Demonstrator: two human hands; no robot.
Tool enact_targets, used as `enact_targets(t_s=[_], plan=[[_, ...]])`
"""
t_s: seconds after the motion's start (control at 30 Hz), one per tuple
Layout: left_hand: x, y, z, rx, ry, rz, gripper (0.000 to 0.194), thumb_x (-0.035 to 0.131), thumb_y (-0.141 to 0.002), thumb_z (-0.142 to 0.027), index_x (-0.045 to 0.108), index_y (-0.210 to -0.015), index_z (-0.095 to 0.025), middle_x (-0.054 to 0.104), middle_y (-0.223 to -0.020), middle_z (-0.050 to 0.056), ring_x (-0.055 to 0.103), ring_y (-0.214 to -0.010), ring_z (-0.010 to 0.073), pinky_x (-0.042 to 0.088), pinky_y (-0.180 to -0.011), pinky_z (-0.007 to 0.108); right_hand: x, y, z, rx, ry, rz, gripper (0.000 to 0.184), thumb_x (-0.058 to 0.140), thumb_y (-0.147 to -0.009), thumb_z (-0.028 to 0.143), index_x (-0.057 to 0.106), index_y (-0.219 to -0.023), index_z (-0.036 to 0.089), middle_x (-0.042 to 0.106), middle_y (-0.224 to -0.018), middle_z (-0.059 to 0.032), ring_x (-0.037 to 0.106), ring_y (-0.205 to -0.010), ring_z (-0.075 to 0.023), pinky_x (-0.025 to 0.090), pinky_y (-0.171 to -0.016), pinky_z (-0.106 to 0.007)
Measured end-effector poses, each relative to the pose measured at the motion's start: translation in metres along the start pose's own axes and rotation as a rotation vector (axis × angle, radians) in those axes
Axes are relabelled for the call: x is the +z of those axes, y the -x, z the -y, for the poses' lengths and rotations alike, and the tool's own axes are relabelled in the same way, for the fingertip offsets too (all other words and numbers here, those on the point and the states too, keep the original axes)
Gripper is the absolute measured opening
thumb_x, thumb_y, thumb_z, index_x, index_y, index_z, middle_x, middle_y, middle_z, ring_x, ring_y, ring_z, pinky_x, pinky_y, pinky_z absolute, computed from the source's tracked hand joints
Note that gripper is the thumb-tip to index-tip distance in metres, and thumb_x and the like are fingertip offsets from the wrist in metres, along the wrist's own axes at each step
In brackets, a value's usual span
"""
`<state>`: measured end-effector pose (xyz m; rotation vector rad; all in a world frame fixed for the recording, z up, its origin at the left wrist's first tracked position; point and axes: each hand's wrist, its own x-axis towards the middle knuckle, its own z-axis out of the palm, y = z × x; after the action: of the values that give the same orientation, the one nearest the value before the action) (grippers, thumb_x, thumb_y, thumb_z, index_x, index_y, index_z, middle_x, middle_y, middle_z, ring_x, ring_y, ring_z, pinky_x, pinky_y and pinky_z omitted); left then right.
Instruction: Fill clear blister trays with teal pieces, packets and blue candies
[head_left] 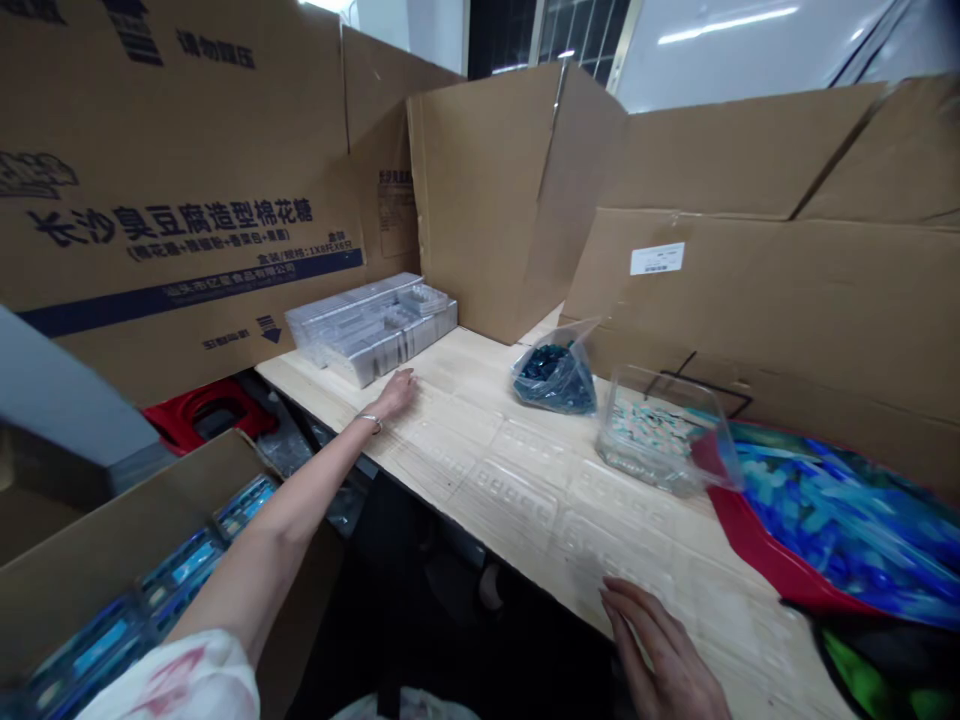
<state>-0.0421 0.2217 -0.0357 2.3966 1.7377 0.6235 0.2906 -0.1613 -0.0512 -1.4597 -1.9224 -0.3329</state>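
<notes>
Clear plastic blister trays [525,490] lie flat across the pale wooden counter [315,375], their moulded rectangular pockets faintly visible against the wood. Both hands are open and grip nothing. The right hand [660,650] sits at the near edge of the trays, its fingers spread and touching the plastic. The left hand [394,393] reaches farther along, palm down and fingers lightly curled on the counter, just short of a tall stack of clear plastic trays [371,330] that stands at the far left against the cardboard. A thin silver bracelet [369,421] circles the left wrist.

Right of the stack, a clear plastic bag of dark teal pieces [555,375] slumps on the counter. Beside it sits a clear plastic tub of small pale pieces [652,430], tilted and touching a large blue-and-red printed bag [840,520] at the right. Near left, below the counter, an open brown cardboard box [127,530] holds blue packets [180,565]. Large printed brown cardboard sheets [187,190] line the far side.
</notes>
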Motion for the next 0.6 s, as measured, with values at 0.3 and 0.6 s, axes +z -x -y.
enact_targets(t_s=[0.3,0.6], plan=[[-0.007,-0.024,-0.165,0.653,0.368,0.003,0.031,0.038,-0.087,-0.03,0.059,-0.107,-0.02,0.062,-0.106,0.007,0.056,-0.099,0.0164,0.041,-0.09,0.028,0.01,-0.016,0.004,0.022,-0.062,-0.088,0.025,0.048,-0.086,0.022,0.056,-0.11,0.018,0.065,-0.102,-0.0085,0.063,-0.094,-0.0198,0.055,-0.077,-0.029],[0.049,-0.111,-0.259,0.461,0.136,0.254,0.063,0.062,-0.07,-0.041,0.045,-0.126,-0.017,0.043,-0.132,0.017,0.038,-0.12,0.0348,0.031,-0.097,0.046,0.035,-0.011,0.014,0.123,-0.115,-0.271,0.017,0.053,-0.084,0.021,0.065,-0.095,0.023,0.07,-0.085,-0.0046,0.067,-0.075,-0.0185,0.056,-0.064,-0.027]])
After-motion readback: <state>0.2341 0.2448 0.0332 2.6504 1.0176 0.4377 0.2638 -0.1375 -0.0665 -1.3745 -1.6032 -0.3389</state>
